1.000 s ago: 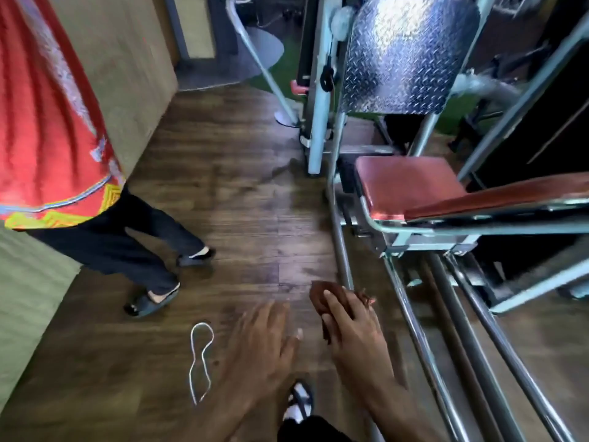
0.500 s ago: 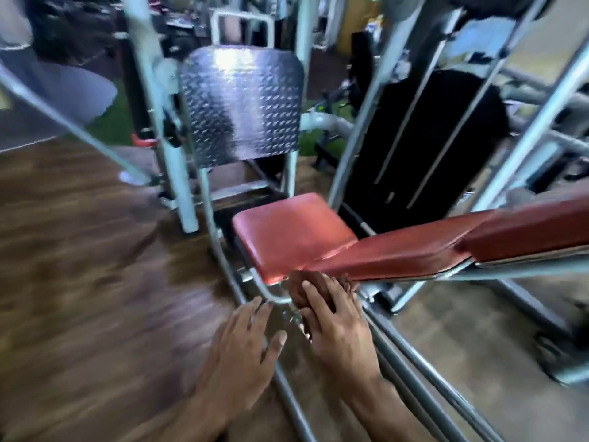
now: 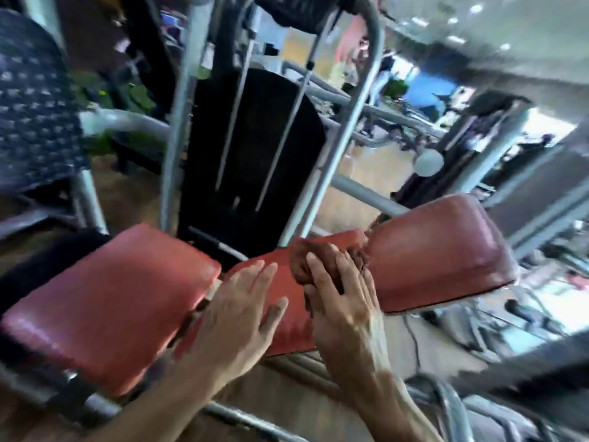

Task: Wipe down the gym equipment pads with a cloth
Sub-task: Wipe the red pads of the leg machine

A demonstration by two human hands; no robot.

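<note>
A red seat pad (image 3: 105, 301) fills the lower left, and a long red back pad (image 3: 430, 253) slopes up to the right from it. My right hand (image 3: 344, 311) holds a crumpled brown cloth (image 3: 318, 256) under its fingers, pressed on the back pad near the middle. My left hand (image 3: 239, 311) lies flat beside it, fingers spread, over the gap between the two pads. The picture is blurred by motion.
A black weight stack (image 3: 248, 161) with grey upright bars stands right behind the pads. A studded metal plate (image 3: 35, 116) is at the upper left. Grey frame tubes (image 3: 255, 419) run under the pads. More gym machines crowd the right side.
My view has swung up and right from the wooden floor to the bench. Both hands have risen from floor level onto the red pads, the right one still holding the cloth.
</note>
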